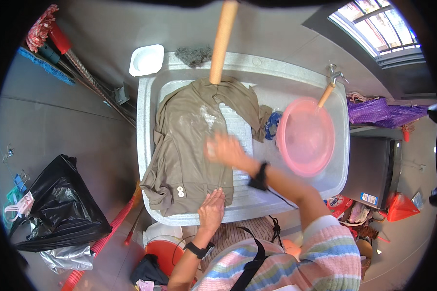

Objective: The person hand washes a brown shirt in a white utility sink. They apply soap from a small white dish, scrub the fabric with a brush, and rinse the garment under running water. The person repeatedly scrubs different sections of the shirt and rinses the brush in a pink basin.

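Observation:
A wet olive-brown garment [193,145] is spread over a ribbed washboard [238,125] set in a speckled stone laundry sink [144,145]. White suds streak its upper part, and two white buttons [180,191] show on its lower band. My left hand [211,209] presses that band against the board near the sink's front edge. Over the middle of the cloth, my right hand [225,150] is blurred by motion. Its fingers look curled, but whether something is in them is hidden by the blur.
A pink basin [306,136] stands at the sink's right, under a tap [335,74] with a tan tube [326,95]. A larger tan tube [224,42] reaches down over the garment. A white dish [147,60] and steel wool [193,55] rest on the back rim.

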`<state>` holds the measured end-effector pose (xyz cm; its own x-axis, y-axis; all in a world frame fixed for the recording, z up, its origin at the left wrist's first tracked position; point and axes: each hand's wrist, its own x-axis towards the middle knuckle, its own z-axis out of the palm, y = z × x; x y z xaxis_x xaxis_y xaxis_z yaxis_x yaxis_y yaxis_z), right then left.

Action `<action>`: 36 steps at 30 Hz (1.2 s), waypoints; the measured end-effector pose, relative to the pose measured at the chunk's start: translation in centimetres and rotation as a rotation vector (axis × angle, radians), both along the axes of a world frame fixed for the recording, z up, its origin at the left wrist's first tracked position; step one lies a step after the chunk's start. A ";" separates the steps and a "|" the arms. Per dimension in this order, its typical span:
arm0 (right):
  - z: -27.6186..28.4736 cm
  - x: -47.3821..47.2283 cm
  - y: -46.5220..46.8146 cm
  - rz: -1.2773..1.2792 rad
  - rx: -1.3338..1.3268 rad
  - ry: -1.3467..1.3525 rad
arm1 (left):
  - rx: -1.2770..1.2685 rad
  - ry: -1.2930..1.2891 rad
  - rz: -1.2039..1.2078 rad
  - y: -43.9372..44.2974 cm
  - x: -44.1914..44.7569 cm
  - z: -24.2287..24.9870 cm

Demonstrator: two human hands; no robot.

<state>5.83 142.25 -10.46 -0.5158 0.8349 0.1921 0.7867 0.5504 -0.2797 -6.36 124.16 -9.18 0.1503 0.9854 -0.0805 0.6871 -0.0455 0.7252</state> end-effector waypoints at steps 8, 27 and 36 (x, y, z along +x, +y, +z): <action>-11.4 5.5 12.1 -0.341 -0.293 0.722 | -0.005 -0.022 0.024 0.5 0.0 0.8; -1.2 19.7 -2.4 -0.457 -1.505 1.583 | -0.032 0.498 0.034 14.9 6.3 -4.3; 4.3 7.2 3.7 -0.139 -1.102 0.853 | 0.150 0.013 0.230 11.7 0.2 -1.5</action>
